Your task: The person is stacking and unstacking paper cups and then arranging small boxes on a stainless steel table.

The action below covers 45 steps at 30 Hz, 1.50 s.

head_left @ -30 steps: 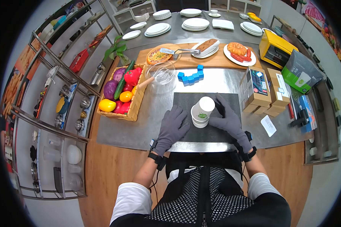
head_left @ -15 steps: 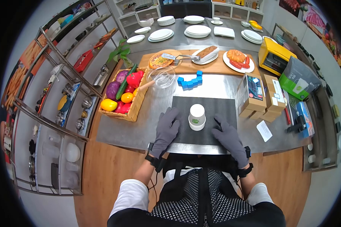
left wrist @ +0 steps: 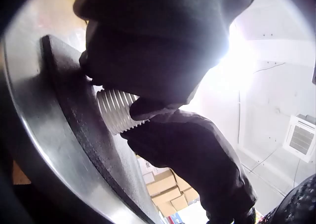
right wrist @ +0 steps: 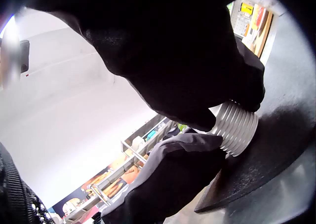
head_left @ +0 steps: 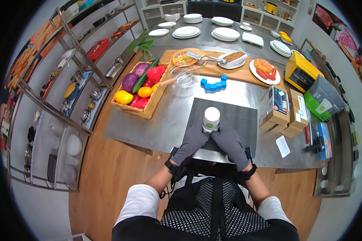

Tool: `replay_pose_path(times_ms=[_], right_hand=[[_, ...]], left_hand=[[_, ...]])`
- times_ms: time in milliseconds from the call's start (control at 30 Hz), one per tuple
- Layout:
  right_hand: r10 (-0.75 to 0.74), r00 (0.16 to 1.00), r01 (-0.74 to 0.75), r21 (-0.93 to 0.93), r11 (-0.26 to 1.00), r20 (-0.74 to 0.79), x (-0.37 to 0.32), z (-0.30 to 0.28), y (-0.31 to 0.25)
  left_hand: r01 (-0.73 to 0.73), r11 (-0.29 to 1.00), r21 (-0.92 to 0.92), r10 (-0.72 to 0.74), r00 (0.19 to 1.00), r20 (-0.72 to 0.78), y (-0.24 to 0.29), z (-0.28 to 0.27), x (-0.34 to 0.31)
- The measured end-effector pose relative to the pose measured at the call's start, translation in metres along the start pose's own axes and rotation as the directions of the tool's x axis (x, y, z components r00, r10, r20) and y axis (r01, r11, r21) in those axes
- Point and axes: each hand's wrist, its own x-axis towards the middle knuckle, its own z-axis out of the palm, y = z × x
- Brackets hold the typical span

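Note:
An upside-down stack of nested white paper cups point(head_left: 211, 116) with a green print stands on a dark grey mat point(head_left: 241, 116). Several close-set rims of the paper cups point(right wrist: 237, 128) show near the mat in the wrist views. From the left, my gloved left hand point(head_left: 196, 137) holds the lower part of the stack. Its partner, my gloved right hand point(head_left: 228, 140), grips the same part from the right. The thumbs meet on the near side of the cups, and the other fingers are partly hidden behind the stack in the head view.
Blue cubes point(head_left: 214, 86) sit beyond the mat. Left are a vegetable basket point(head_left: 153, 105) and a whisk in a clear bowl point(head_left: 185, 76). Cardboard boxes point(head_left: 274, 108) and a white card point(head_left: 282, 147) lie right. A wooden board point(head_left: 217, 60) with food spans behind.
Both hands have come inward from either side of the cup stack and now hold it together. Half a second ago they rested apart from it. The head view has shifted a little.

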Motion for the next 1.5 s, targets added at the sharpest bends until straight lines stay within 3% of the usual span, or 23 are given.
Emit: replay_pose_path(times_ms=[100,133,167,233,300,367,433,500,533,600,700,733,800,900,933,967,1033,1100,1233,1367,1433,1467,1500], right_hand=[[-0.096,0.995,0.095,0.054,0.994,0.013,0.022,0.020,-0.027],[-0.120,0.992,0.118,0.041,0.992,0.030,0.031,0.028,-0.037],[-0.129,0.991,0.127,0.045,0.991,0.036,0.042,0.036,-0.046],[-0.175,0.974,0.157,0.128,0.979,0.144,0.065,0.052,-0.062],[-0.144,0.963,0.115,0.138,0.984,0.226,0.086,0.065,-0.081],[-0.106,0.947,0.065,0.143,0.988,0.304,0.101,0.078,-0.087],[-0.172,0.950,0.091,0.296,0.951,0.261,0.107,0.093,-0.086],[-0.156,0.957,0.066,0.339,0.938,0.245,0.104,0.098,-0.079],[-0.138,0.964,0.043,0.377,0.925,0.228,0.100,0.094,-0.078],[-0.171,0.967,0.093,0.361,0.928,0.191,0.084,0.069,-0.066],[-0.159,0.965,0.108,0.240,0.965,0.206,0.032,-0.020,-0.060],[-0.136,0.977,0.093,0.249,0.964,0.162,0.020,-0.029,-0.035],[-0.096,0.990,0.069,0.255,0.964,0.098,-0.003,-0.051,0.006],[0.031,0.994,-0.059,0.258,0.964,0.109,-0.036,-0.093,0.026],[0.114,0.983,-0.142,0.199,0.970,0.144,-0.043,-0.108,0.023],[0.195,0.965,-0.220,0.138,0.966,0.175,-0.049,-0.123,0.019],[0.181,0.970,-0.198,0.097,0.975,0.161,-0.057,-0.152,0.008],[0.193,0.971,-0.186,-0.056,0.981,0.141,-0.064,-0.177,-0.002],[0.010,0.995,-0.016,-0.053,0.998,-0.100,-0.073,-0.182,0.029],[-0.064,0.987,0.030,-0.220,0.975,-0.150,-0.073,-0.132,0.077],[-0.240,0.955,0.182,-0.291,0.939,-0.177,-0.072,-0.101,0.094],[-0.233,0.955,0.174,-0.289,0.941,-0.184,-0.071,-0.090,0.101],[-0.218,0.956,0.163,-0.260,0.952,-0.198,-0.070,-0.081,0.106]], left_hand=[[-0.011,0.999,-0.038,0.004,0.984,-0.180,-0.027,-0.015,0.002],[0.111,0.991,-0.076,-0.120,0.983,-0.136,-0.031,-0.031,0.006],[0.115,0.991,-0.074,-0.125,0.981,-0.146,-0.036,-0.044,0.007],[0.045,0.997,0.058,-0.024,0.947,-0.320,-0.049,-0.067,0.011],[0.103,0.993,0.060,-0.079,0.944,-0.322,-0.064,-0.092,0.016],[-0.048,0.996,0.076,0.073,0.921,-0.383,-0.092,-0.104,0.026],[-0.012,0.997,0.076,0.040,0.923,-0.384,-0.086,-0.113,0.020],[0.141,0.989,0.049,-0.114,0.927,-0.357,-0.078,-0.119,0.015],[0.139,0.989,0.054,-0.112,0.928,-0.354,-0.092,-0.117,0.017],[-0.064,0.988,0.138,0.124,0.867,-0.482,-0.120,-0.109,0.006],[0.020,0.973,0.229,0.113,0.825,-0.554,-0.106,-0.104,-0.031],[0.012,0.974,0.228,0.118,0.830,-0.545,-0.100,-0.100,-0.045],[-0.124,0.889,0.442,0.370,0.762,-0.531,-0.083,-0.091,-0.063],[-0.277,0.862,0.426,0.430,0.844,-0.322,-0.046,-0.086,-0.062],[-0.346,0.850,0.396,0.475,0.829,-0.295,-0.037,-0.082,-0.054],[-0.363,0.845,0.392,0.486,0.828,-0.280,-0.035,-0.077,-0.047],[-0.278,0.920,0.277,0.354,0.893,-0.279,-0.035,-0.071,-0.034],[-0.255,0.927,0.276,0.335,0.894,-0.298,-0.038,-0.067,-0.022],[-0.162,0.922,0.353,0.277,0.910,-0.307,-0.031,-0.065,-0.015],[-0.150,0.902,0.405,0.251,0.945,-0.210,-0.029,-0.057,-0.016],[-0.126,0.875,0.468,0.218,0.965,-0.147,-0.022,-0.048,-0.018],[-0.133,0.873,0.469,0.222,0.965,-0.139,-0.021,-0.042,-0.018],[-0.223,0.847,0.482,0.322,0.937,-0.132,-0.022,-0.036,-0.018]])
